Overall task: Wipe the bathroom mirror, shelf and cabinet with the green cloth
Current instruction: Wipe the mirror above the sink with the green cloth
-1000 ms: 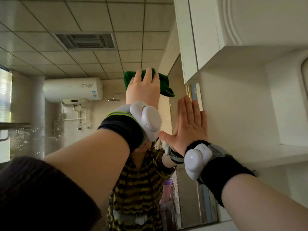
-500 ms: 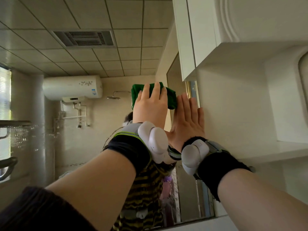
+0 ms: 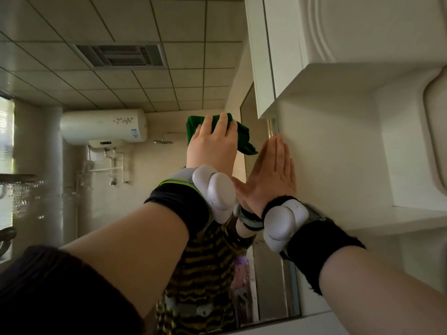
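My left hand (image 3: 212,146) presses the green cloth (image 3: 243,139) flat against the mirror (image 3: 121,189), high up near its right edge. The cloth sticks out above and to the right of my fingers. Just to its right, my right hand (image 3: 273,175) lies open and flat with straight fingers against the white side panel (image 3: 338,153) at the mirror's edge. It holds nothing. The white cabinet (image 3: 326,32) hangs above that panel, and a white shelf (image 3: 411,218) juts out to the right at wrist height.
The mirror reflects a white water heater (image 3: 104,125), a shower head (image 3: 164,141), a ceiling vent (image 3: 121,55) and my striped top (image 3: 203,274). A white ledge (image 3: 302,322) runs under the mirror. Both wrists carry white devices on black bands.
My left hand has slid the green cloth down the mirror, closer to my right hand. My right hand has stayed flat on the side panel.
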`<state>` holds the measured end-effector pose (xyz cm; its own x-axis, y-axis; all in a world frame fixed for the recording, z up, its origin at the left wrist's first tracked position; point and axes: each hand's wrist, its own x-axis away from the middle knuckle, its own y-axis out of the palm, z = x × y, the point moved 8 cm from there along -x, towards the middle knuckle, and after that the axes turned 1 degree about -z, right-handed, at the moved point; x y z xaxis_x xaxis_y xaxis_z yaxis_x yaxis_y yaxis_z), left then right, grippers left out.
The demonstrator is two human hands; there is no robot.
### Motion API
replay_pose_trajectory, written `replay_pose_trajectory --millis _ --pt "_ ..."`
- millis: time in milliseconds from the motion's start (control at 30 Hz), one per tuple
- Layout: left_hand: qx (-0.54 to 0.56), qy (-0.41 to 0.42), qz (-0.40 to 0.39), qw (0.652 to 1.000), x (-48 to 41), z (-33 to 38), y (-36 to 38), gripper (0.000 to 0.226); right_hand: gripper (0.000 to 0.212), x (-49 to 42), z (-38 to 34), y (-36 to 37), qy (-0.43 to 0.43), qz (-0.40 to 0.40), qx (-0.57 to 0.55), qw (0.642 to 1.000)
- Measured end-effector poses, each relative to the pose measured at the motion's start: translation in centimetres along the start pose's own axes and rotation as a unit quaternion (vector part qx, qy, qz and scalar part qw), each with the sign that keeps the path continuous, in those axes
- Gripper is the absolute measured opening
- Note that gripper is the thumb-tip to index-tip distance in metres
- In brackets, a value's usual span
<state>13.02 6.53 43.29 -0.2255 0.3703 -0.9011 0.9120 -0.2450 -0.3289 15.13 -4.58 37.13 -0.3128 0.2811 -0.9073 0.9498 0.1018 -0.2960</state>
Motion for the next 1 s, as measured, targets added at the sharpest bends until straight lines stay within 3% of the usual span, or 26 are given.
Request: replay_pose_trajectory --millis 100,267,367,467,733,900,1000 --pt "-0.004 0.000 0.008 1.000 -1.0 0.5 -0.4 0.052 0.121 0.0 -0.2 -0.2 -0.013 -0.004 -0.028 1.000" --pt "-0.003 0.000 0.007 1.000 -2.5 1.3 -0.5 0.052 0.111 0.2 -0.3 -1.6 0.015 0.042 -0.174 0.984" --pt "0.002 -0.001 0.008 1.000 -3.3 1.8 -0.7 0.052 0.107 0.2 -0.4 -1.8 -0.001 0.033 -0.162 0.986" --pt "0.007 -0.002 0.005 1.000 -4.0 2.0 -0.9 0.054 0.085 0.3 0.0 -2.5 0.010 0.063 -0.215 0.975" --pt "0.019 0.012 -0.002 1.000 -4.6 1.9 -1.6 0.054 0.075 0.1 0.1 -2.9 0.001 0.078 -0.201 0.976" --pt "0.089 -0.019 -0.001 0.996 -4.3 0.3 -3.2 0.044 0.076 -0.1 -0.5 -3.5 -0.004 0.105 -0.159 0.982" --pt "0.132 -0.017 -0.014 0.991 -3.7 -0.1 -3.5 0.043 0.064 -0.7 -1.7 -4.9 -0.046 0.129 -0.164 0.977"
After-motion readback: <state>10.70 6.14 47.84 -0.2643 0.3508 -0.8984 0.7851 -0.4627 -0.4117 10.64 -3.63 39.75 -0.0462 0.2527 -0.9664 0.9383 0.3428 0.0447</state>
